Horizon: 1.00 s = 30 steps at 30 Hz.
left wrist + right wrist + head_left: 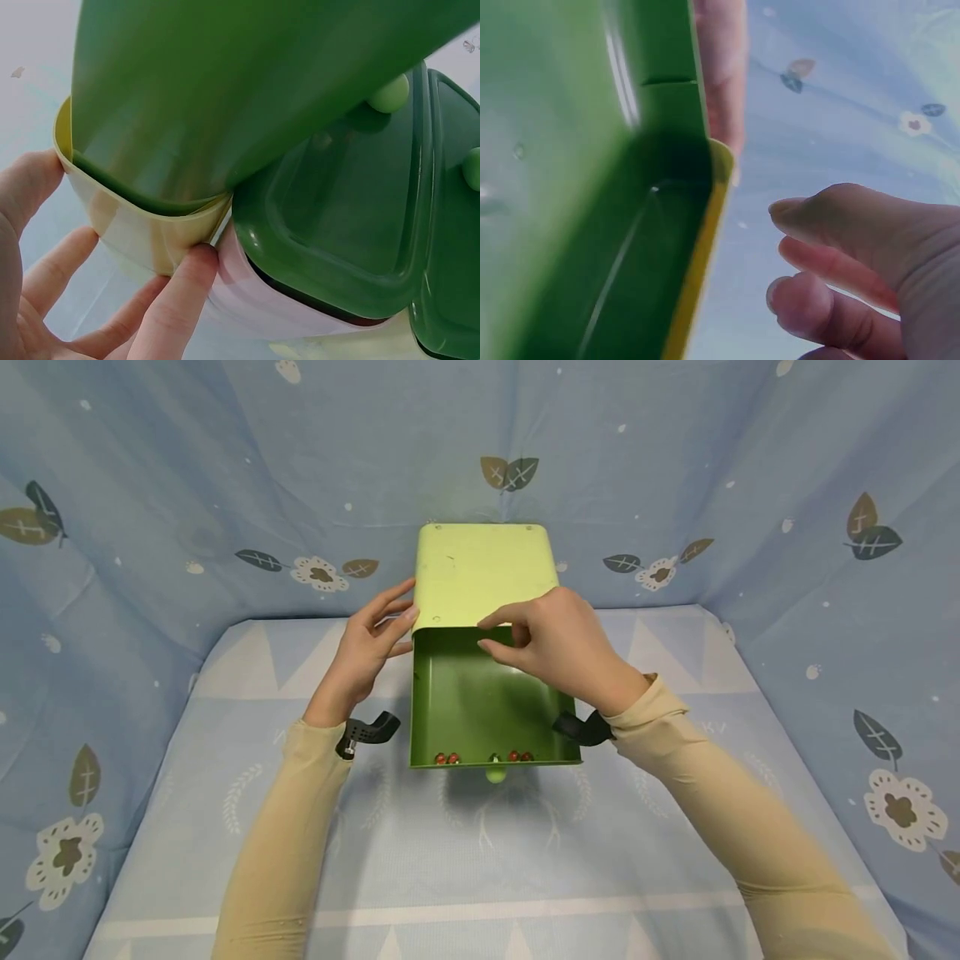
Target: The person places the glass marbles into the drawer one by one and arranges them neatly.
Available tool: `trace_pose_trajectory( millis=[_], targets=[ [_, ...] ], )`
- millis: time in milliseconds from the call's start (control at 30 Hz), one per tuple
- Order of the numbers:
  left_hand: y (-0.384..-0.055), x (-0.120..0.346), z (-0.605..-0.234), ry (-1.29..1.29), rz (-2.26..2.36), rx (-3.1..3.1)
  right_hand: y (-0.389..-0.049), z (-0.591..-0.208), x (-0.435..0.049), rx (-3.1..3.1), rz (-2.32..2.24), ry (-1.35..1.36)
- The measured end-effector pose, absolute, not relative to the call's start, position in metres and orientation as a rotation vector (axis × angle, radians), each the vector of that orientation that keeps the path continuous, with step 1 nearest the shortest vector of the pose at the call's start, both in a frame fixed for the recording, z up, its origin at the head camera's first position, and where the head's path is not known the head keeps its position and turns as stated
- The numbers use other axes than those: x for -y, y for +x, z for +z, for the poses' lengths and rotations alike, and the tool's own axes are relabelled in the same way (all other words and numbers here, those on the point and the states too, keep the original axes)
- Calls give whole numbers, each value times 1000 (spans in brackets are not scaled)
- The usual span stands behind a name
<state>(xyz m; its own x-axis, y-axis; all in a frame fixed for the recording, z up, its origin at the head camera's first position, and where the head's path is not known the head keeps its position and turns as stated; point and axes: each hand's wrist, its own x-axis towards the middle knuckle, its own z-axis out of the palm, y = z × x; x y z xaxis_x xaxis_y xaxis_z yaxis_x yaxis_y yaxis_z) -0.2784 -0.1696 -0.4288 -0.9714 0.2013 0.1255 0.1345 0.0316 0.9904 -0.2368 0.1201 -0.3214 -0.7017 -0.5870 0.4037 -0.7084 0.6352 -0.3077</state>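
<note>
A green drawer (487, 706) is pulled far out of a pale yellow casing (483, 568). Small shiny red balls (447, 759), several in all with one greenish ball (494, 758) among them, lie along the drawer's front wall. My left hand (365, 647) rests against the casing's left side, its thumb and fingers spread on the wall near the front edge. Above the drawer's back part hangs my right hand (551, 639). Its thumb and forefinger are apart, and nothing shows between them in the right wrist view. A light green knob (496, 774) sticks out from the drawer's front.
Below the open drawer, the left wrist view shows further dark green drawer fronts (330, 217) with round green knobs (390, 94), one in a pink casing (247, 289). The stack stands on a pale blue patterned cloth (480, 860). Blue patterned fabric (375, 468) hangs behind and at both sides.
</note>
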Motion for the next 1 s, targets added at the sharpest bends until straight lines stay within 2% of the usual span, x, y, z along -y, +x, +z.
trace_pose_trajectory(
  millis=[433,1000],
  targets=[
    [-278,169,-429,356,2126,-2216,-228,-291,-155,2375,753,1002],
    [-277,169,-429,360,2123,-2225,-205,-286,-188,2285,884,905]
  ],
)
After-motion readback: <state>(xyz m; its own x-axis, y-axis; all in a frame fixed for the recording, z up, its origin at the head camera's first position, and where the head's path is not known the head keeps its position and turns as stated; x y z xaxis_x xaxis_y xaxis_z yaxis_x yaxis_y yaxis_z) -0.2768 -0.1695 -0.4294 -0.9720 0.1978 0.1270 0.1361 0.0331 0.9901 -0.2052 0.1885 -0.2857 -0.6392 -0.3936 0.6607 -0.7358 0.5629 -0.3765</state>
